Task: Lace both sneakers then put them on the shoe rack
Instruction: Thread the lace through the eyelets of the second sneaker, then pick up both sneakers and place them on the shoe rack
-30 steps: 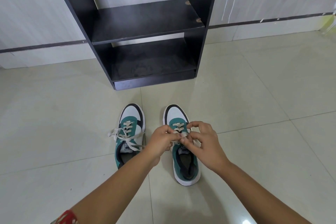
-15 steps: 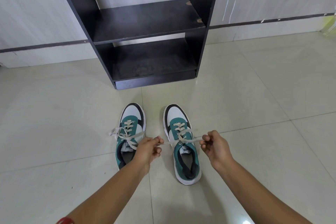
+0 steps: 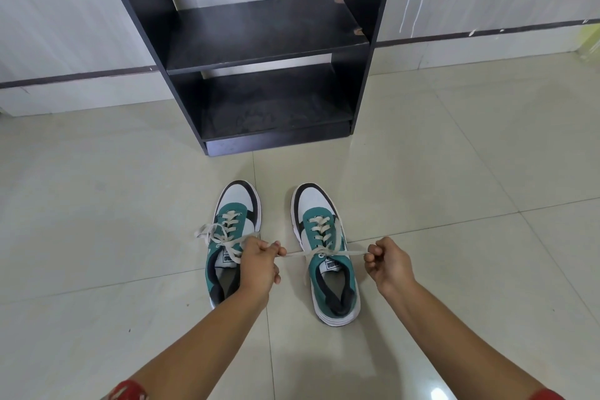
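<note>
Two teal, white and black sneakers stand side by side on the floor, toes toward the rack. The left sneaker (image 3: 234, 211) carries a tied bow of cream lace. On the right sneaker (image 3: 319, 214) the cream lace (image 3: 324, 252) is stretched taut sideways across the tongue. My left hand (image 3: 259, 265) pinches the lace's left end, partly covering the left sneaker's opening. My right hand (image 3: 389, 265) pinches the right end, just right of the shoe. The black shoe rack (image 3: 259, 39) stands ahead with two bare shelves.
Pale floor tiles (image 3: 454, 172) surround the shoes. The rack stands against a grey panelled wall (image 3: 65, 10) with a dark strip low down. Something yellow-green (image 3: 591, 42) shows at the far right edge.
My hands were together over the right sneaker's laces a second ago. They have pulled apart to either side, drawing the lace tight across the shoe.
</note>
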